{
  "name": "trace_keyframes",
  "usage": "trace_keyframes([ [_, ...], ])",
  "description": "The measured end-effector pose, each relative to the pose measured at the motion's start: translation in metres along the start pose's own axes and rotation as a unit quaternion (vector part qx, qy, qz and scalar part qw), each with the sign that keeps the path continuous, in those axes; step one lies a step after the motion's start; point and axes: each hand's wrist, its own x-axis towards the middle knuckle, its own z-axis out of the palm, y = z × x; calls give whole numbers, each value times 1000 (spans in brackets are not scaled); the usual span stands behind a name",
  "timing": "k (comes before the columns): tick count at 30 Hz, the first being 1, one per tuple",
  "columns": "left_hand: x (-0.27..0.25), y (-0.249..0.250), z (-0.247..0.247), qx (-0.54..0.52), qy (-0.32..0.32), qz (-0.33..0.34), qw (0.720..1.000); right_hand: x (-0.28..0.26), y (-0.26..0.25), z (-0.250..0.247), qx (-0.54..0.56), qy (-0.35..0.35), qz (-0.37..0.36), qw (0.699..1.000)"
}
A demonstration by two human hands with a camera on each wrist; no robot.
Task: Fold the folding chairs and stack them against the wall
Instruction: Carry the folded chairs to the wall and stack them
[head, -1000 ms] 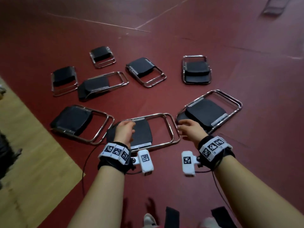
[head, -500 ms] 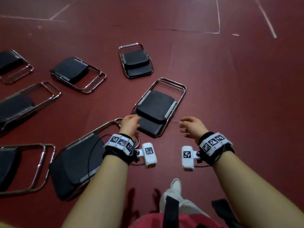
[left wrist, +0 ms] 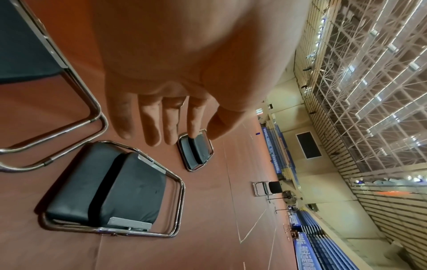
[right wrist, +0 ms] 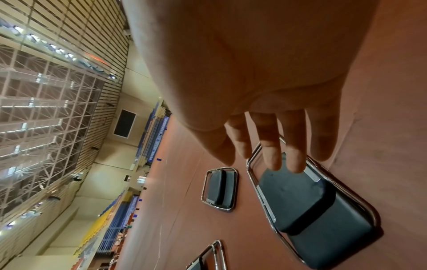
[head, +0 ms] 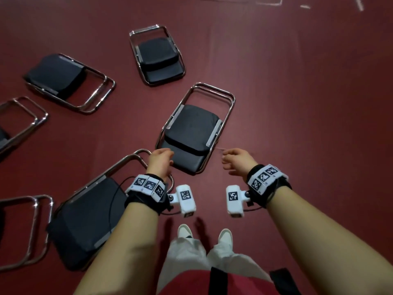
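Six folded chairs are seen flat on the red floor (head: pixel 297 103), two cut off at the left edge. The nearest chair (head: pixel 192 133) lies between both hands. The left hand (head: pixel 160 165) is held empty with fingers (left wrist: pixel 150 124) loosely extended; the right hand (head: pixel 237 161) likewise, nothing gripped. Part of another chair (head: pixel 85 220) is hidden by the left forearm.

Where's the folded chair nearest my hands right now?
In the head view, the chair lies flat on the red floor, just beyond and between the left hand and right hand.
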Motion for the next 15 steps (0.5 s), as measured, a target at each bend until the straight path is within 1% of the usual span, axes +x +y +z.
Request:
trace_keyframes([
  [3,38,3,3,12,-12,-12,1000,34,-4,16,2,9,21,1000],
  [9,112,-5,17,34,-19,-27,999,106,3,42,11,18,39,999],
  [12,152,-15,34,34,-6,-27,999,152,17,49,24,19,53,998],
  [15,198,-37,55,37,10,-33,999,205,40,56,37,12,63,997],
])
